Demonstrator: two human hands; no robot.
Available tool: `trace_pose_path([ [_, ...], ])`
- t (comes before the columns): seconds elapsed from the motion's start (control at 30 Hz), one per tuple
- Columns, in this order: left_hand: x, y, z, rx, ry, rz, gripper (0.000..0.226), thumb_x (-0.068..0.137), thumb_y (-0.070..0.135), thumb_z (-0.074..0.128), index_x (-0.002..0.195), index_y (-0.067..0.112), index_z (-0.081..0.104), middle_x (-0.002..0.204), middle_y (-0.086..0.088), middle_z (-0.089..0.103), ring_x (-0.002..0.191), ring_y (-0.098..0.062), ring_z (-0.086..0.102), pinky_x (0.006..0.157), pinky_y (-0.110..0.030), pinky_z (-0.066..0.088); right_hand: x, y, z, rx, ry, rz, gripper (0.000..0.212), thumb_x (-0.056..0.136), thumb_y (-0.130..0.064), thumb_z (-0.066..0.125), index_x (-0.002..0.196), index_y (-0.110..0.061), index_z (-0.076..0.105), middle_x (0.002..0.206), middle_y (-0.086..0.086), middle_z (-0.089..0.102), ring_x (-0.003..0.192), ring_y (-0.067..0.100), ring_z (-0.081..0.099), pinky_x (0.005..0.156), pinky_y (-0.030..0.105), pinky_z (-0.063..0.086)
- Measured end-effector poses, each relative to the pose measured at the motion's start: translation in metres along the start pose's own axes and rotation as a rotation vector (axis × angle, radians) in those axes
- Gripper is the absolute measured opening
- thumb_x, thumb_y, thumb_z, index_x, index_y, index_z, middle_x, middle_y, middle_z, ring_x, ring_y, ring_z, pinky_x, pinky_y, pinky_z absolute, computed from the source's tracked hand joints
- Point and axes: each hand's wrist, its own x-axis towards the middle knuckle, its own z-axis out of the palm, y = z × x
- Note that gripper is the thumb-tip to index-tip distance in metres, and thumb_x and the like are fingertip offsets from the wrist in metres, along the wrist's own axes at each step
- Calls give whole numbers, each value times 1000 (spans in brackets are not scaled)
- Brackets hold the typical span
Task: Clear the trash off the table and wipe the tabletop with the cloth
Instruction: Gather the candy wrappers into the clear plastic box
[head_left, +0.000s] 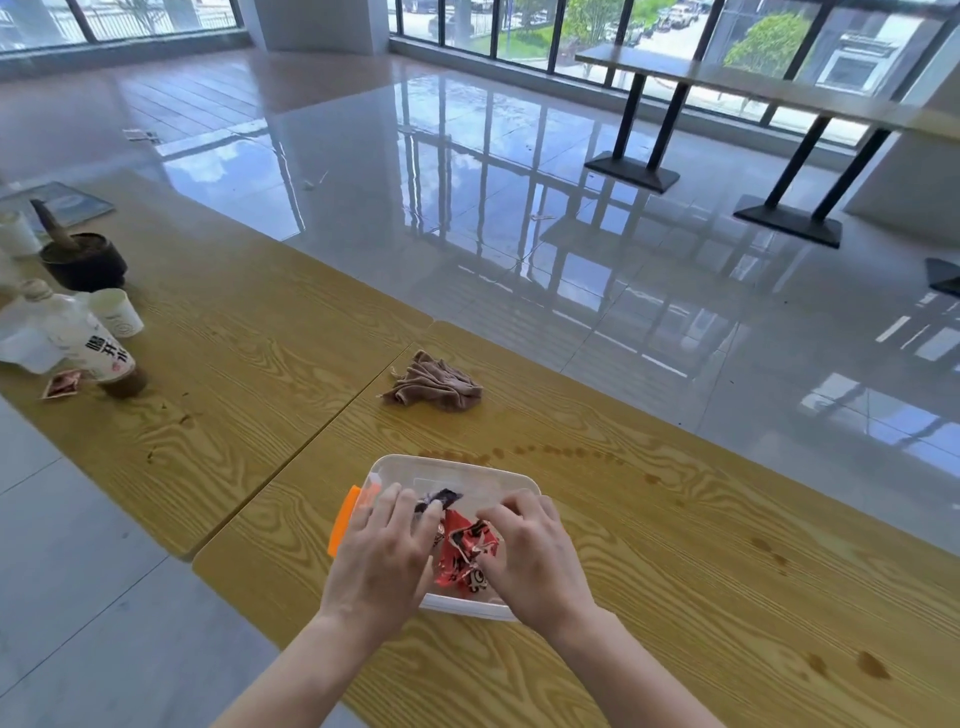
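A clear plastic box (498, 474) with an orange side clasp (343, 519) sits on the wooden table (649, 571) in front of me. Red and dark snack wrappers (465, 545) lie crumpled inside it. My left hand (387, 556) rests over the box's left half, fingers bent onto a dark wrapper. My right hand (530, 551) pinches the red wrappers from the right. A brown cloth (434, 387) lies bunched on the tabletop beyond the box. Brown spill stains (550, 451) dot the wood behind the box and to the right.
At the far left stand a white bottle (88, 338), paper cups (117, 312), a dark bowl with a stick in it (83, 260) and a small red sachet (61, 385). A seam (332, 415) splits the two tabletops. Glossy floor and another table (753, 83) lie beyond.
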Motion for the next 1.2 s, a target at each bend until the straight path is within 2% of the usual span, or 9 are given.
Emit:
trace_pose_path([
  [0.17,-6,-11,6,-15,-79,-107,63,67,27,78,125,11,58,127,-24,53,128,-43,46,97,-57,45,-9,12,-7,-53,69,74,49,80,-19,73,127,-26,59,119,-5,54,111,18,44,91,29,47],
  [0.3,-4,-20,3,-87,-93,-243,72,64,25,82,128,8,55,134,-23,50,131,-43,44,94,-55,49,-12,23,-10,-61,58,163,63,83,-24,71,141,-23,45,131,-1,49,120,21,41,100,32,44],
  [0.5,2,-29,5,-143,-150,-284,77,58,12,84,127,-1,52,124,-31,54,110,-45,60,81,-46,57,-8,34,-9,-10,-27,288,76,89,-39,62,152,-18,24,146,1,36,131,23,34,109,32,34],
  [0.67,6,-31,8,-279,-85,-332,70,73,-2,69,138,-2,44,131,-28,54,103,-35,66,78,-35,57,-2,39,-5,37,-106,350,82,90,-44,62,154,-15,18,150,4,35,133,25,38,110,33,34],
  [0.77,8,-35,9,-321,-56,-321,59,76,-9,62,134,-3,49,120,-20,61,88,-29,69,68,-29,56,-2,40,-1,85,-117,374,79,90,-40,62,153,-16,21,146,5,42,130,25,44,106,34,39],
  [0.87,11,-41,13,-316,-7,-290,40,87,-3,58,127,3,55,109,-9,65,80,-21,65,62,-24,48,-2,42,1,81,-91,384,74,90,-31,61,152,-14,23,141,5,49,125,24,48,103,33,41],
  [1.03,14,-32,12,-390,68,-276,34,86,-5,63,119,4,62,111,-10,67,95,-25,66,76,-31,54,-4,49,-9,71,-52,402,66,89,-34,62,146,-14,36,126,1,59,112,22,56,93,32,46],
  [1.13,20,-18,6,-436,99,-260,37,83,-6,66,119,3,63,111,-11,68,97,-27,67,77,-34,55,-8,57,-18,72,8,412,58,87,-32,63,139,-16,45,111,-3,62,99,19,58,82,29,46],
  [1.2,26,-10,2,-440,115,-221,38,81,-7,68,117,3,64,110,-11,68,96,-27,67,77,-34,54,-12,64,-26,68,47,416,59,87,-30,62,141,-17,43,111,-4,62,100,18,57,82,29,46],
])
